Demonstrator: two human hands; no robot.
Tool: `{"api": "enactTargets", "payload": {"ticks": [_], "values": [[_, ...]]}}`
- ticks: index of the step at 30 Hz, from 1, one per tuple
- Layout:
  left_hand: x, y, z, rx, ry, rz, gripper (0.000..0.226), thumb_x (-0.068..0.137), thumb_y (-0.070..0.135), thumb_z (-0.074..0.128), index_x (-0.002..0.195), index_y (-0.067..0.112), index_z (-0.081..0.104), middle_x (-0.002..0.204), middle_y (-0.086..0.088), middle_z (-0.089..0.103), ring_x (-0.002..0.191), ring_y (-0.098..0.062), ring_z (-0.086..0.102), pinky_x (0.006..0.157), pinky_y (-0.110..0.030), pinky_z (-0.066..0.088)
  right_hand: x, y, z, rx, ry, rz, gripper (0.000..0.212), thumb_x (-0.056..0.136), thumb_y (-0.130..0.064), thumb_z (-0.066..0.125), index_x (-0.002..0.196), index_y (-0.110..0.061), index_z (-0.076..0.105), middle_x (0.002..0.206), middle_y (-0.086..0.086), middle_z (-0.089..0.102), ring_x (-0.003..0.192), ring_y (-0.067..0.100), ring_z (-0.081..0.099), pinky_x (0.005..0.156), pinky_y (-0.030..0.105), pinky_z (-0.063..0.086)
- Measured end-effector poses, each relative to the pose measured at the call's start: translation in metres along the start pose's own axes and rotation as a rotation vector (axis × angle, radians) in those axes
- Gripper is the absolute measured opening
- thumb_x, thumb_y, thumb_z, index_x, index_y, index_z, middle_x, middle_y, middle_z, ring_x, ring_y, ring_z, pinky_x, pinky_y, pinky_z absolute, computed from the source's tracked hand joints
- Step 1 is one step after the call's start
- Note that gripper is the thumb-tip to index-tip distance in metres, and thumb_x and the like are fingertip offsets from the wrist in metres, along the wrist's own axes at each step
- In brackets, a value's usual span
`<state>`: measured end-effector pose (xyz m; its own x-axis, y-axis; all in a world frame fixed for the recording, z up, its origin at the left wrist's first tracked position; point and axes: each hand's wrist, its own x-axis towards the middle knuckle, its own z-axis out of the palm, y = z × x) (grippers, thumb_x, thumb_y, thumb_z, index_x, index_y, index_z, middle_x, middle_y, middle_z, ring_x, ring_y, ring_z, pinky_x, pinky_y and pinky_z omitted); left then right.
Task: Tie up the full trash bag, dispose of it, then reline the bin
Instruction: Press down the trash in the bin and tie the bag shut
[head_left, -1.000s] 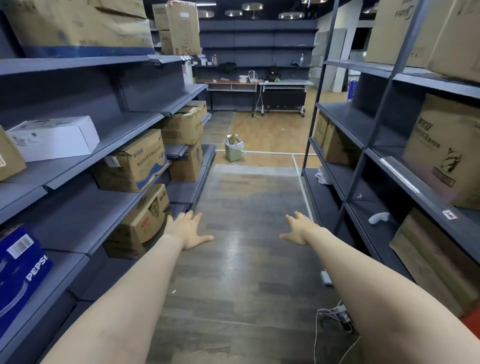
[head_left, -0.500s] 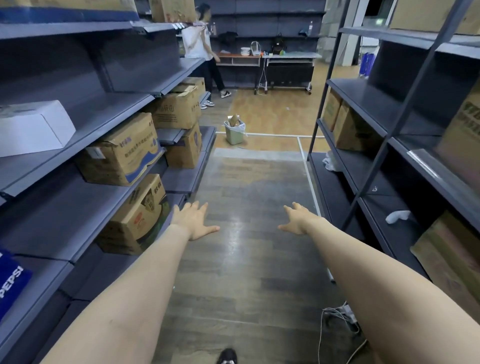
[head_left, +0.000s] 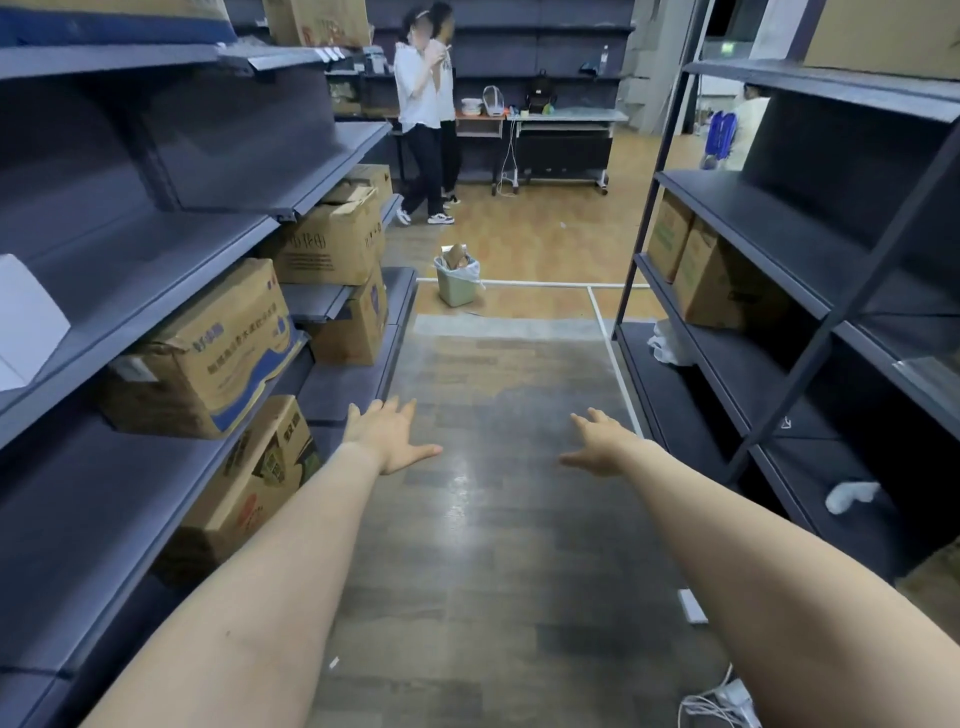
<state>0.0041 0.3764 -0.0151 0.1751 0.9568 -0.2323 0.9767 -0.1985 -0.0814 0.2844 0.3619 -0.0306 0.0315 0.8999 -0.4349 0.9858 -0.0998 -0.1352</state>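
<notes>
A small pale green bin (head_left: 455, 291) stands on the floor at the far end of the aisle, lined with a white trash bag (head_left: 471, 271) whose rim folds over the top. Brown paper or cardboard trash (head_left: 455, 255) sticks out of it. My left hand (head_left: 387, 435) and my right hand (head_left: 602, 441) are stretched out ahead of me above the aisle floor, fingers spread, palms down, holding nothing. Both are well short of the bin.
Dark shelving with cardboard boxes (head_left: 208, 358) lines the left side; a dark rack (head_left: 810, 322) with boxes lines the right. Two people (head_left: 426, 130) walk past the aisle's far end near a desk (head_left: 561, 135). White cables and a power strip (head_left: 722, 701) lie on the floor at lower right.
I have moved forward down the aisle, so the bin looks nearer. Two people have walked into view beyond it. My hands stay outstretched and spread.
</notes>
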Motion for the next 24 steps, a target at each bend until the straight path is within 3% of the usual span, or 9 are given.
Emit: {"api": "enactTargets", "payload": {"ticks": [24], "values": [[0.341, 0.055, -0.068, 0.001, -0.028, -0.032, 0.088, 0.084, 0.072, 0.035, 0.15, 0.02, 0.011, 0.156, -0.007, 0.02, 0.141, -0.028, 0.021, 0.115, -0.053, 0.015, 0.32, 0.091, -0.154, -0.032, -0.04, -0.038, 0.077, 0.094, -0.045, 0.045, 0.151, -0.013, 0.003, 0.159, 0.011, -0.003, 0.147, 0.029, 0.005, 0.117, 0.044, 0.021]]}}
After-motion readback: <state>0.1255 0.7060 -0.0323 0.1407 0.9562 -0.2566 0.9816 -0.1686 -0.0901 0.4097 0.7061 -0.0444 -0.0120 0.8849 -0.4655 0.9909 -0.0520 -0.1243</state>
